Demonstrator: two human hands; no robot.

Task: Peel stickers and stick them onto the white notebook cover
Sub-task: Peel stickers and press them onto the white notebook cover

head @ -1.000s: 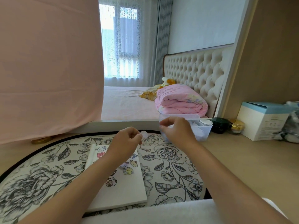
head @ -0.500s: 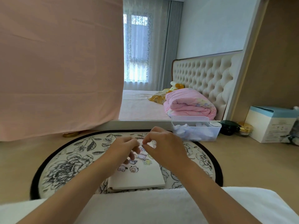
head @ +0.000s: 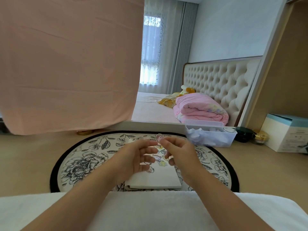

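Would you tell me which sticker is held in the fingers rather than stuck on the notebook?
The pinkish sticker pinched by the right hand. It is held up at the fingertips, while the other stickers lie flat on the white notebook.

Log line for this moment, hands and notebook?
left hand: open, over white notebook | right hand: pinches sticker | notebook: flat on floral mat
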